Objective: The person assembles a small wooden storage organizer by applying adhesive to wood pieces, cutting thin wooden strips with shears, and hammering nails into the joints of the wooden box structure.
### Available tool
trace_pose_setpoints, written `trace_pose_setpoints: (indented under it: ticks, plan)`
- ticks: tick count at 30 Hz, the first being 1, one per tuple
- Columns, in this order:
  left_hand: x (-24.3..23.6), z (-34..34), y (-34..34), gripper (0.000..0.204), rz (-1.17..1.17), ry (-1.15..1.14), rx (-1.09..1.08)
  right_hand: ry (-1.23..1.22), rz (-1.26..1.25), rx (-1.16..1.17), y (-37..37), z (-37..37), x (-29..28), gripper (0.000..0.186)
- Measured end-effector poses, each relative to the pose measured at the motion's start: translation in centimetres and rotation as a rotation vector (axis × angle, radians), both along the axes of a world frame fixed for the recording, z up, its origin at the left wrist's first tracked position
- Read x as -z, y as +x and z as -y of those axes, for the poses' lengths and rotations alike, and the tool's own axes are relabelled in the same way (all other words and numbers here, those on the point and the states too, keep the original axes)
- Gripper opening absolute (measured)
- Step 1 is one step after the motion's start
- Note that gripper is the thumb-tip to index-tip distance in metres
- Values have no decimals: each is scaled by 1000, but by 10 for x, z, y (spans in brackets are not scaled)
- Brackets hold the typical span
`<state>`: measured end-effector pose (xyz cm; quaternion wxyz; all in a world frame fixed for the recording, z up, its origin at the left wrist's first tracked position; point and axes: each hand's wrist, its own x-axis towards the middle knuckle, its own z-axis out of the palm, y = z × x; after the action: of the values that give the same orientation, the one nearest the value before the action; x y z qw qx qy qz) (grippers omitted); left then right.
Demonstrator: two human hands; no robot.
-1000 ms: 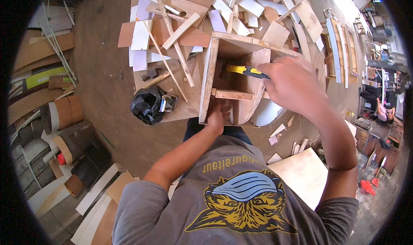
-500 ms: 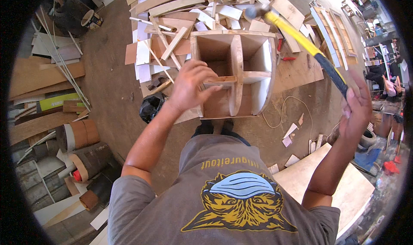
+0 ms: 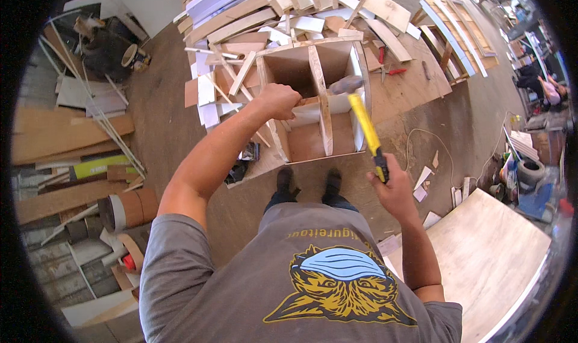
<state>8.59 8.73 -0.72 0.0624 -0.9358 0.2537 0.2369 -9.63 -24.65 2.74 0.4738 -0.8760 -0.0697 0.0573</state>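
My right hand grips a hammer by the black end of its yellow and black handle. The grey hammer head hovers over the upright middle divider of a wooden cabinet, and I cannot tell whether it touches. This open-topped cabinet has a bowed side and several compartments. My left hand is closed at the left end of a short shelf board, which spans from the cabinet's left side to the divider. The fingertips of that hand are partly hidden.
A pile of wood offcuts covers the far side of the worktable. Red-handled pliers lie right of the cabinet. A large plywood sheet leans at the lower right, and stacked boards line the left. A cable loops across the floor.
The hammer has come down and left from its raised position at the right, toward the divider. My left fingers have closed at the shelf board. The view has shifted slightly.
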Motion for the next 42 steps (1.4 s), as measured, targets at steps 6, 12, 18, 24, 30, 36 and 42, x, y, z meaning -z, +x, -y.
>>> trace_pose_setpoints:
  ticks: [6,12,18,24,30,36,42]
  plan:
    - [11,-2,8,43,-69,-181,2,-70,-78,102,-22,-60,13,48]
    - [23,-1,11,36,-83,-159,-7,-218,181,187,-39,-97,22,58]
    - [20,-1,9,33,-77,-164,-46,-369,17,228,-49,-115,28,56]
    - [30,1,20,37,-106,-140,16,-304,-24,253,-43,-116,23,54]
    - [17,5,12,43,-138,-102,-71,-167,77,301,-45,-102,21,55]
    - [25,2,13,41,-88,-131,-18,-306,154,195,-27,-92,13,54]
    - [23,3,10,35,-101,-103,-27,-431,-6,109,-25,-84,11,55]
